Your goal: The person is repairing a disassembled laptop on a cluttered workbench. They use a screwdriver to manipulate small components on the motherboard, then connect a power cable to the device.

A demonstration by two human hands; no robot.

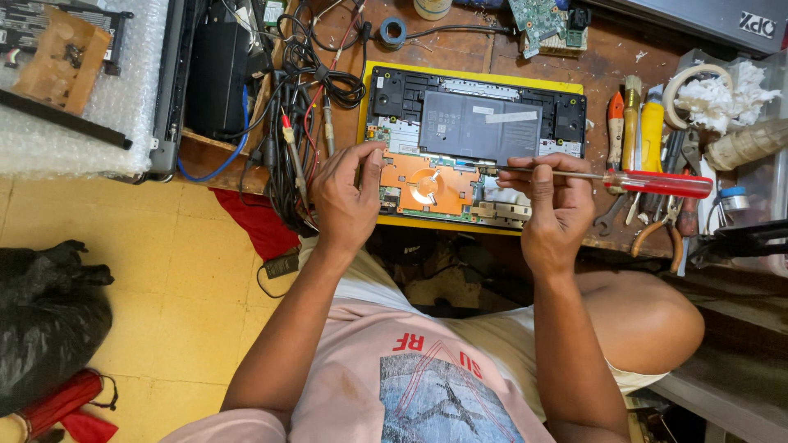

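Unit: opened laptop [476,123] lies base-up on the yellow mat [566,84]; orange shield plate [427,184] exposed
Left hand [345,201]: I see it braced on the chassis edge; clasping nothing
Right hand [554,201]: clenched on the red-handled screwdriver [616,179]; tip at the board
Step, I judge: unscrewing
Next needs: a seated tip; steady pressure
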